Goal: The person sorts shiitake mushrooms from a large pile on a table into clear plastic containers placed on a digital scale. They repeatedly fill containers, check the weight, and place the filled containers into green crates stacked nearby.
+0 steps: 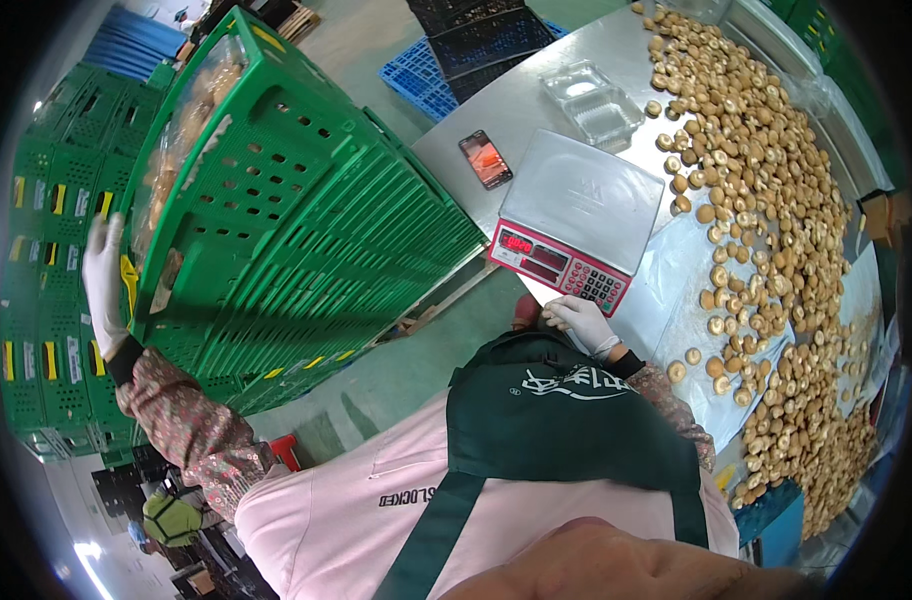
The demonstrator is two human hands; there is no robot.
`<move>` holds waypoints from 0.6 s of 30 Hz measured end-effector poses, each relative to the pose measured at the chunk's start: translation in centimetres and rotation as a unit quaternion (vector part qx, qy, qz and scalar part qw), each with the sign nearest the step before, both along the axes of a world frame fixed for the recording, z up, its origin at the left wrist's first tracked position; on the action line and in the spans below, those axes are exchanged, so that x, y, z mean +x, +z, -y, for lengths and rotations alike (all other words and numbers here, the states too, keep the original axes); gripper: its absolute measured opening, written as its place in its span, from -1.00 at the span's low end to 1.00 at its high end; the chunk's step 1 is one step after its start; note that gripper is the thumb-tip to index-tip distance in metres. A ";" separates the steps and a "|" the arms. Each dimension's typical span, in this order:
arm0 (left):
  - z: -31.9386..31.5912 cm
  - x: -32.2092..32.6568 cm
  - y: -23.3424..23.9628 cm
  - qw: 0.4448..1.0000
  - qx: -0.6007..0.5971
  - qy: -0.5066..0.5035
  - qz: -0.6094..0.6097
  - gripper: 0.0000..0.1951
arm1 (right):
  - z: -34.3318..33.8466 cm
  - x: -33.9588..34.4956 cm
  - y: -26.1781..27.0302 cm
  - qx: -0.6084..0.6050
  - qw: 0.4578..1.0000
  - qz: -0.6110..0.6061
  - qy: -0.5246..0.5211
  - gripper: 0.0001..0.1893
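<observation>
My left hand (104, 289), in a white glove, is raised at the rim of the top green plastic crate (276, 150), beside a yellow handle (128, 281). Its visible fingers are extended and slightly apart. Inside that crate are clear-wrapped packs of mushrooms (193, 135). My right hand (582, 321), also white-gloved, is at the table's near edge, just below the keypad of a red digital scale (553, 262). Its fingers are curled, and I cannot tell if anything is in them. Nothing lies on the scale's steel pan (583, 195), and the red display is lit.
Loose mushrooms (771, 165) cover the right of the steel table (531, 97), some on plastic sheeting (681, 300). Clear plastic clamshell boxes (594, 105) and a phone (486, 159) lie past the scale. More green crates (58, 270) stand far left. A person (172, 517) is in the background.
</observation>
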State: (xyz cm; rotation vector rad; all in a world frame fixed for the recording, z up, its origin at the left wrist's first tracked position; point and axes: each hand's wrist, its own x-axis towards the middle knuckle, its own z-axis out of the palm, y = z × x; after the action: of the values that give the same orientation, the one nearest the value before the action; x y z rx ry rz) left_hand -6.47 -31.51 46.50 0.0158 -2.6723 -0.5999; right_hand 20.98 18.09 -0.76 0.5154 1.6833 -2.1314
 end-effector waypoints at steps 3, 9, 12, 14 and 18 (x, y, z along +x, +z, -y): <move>-6.0 2.8 -0.2 0.955 -0.024 -0.047 -0.293 -0.48 | -0.8 0.9 -1.2 -0.015 1.000 0.015 -0.022 -0.69; -28.9 4.4 -11.2 0.879 0.036 -0.414 -0.233 -0.51 | -3.7 3.7 -2.3 -0.001 0.993 0.045 -0.112 -0.67; -37.5 -0.3 -19.0 0.821 0.025 -0.560 -0.107 -0.45 | -4.2 4.5 -2.2 -0.012 0.991 0.033 -0.132 -0.67; -42.6 -6.2 -27.2 0.818 0.007 -0.574 0.032 -0.45 | -4.9 5.6 -1.7 -0.010 0.983 0.036 -0.180 -0.68; -50.1 -14.5 -41.2 0.825 -0.080 -0.523 0.197 -0.41 | -6.1 7.8 -0.6 0.023 0.966 0.058 -0.250 -0.69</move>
State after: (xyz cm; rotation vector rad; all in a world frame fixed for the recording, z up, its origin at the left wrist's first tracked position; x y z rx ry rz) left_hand -20.99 18.58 5.28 -1.6166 -2.9229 -0.7047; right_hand 28.77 24.19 -1.40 1.1590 1.6684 -2.3374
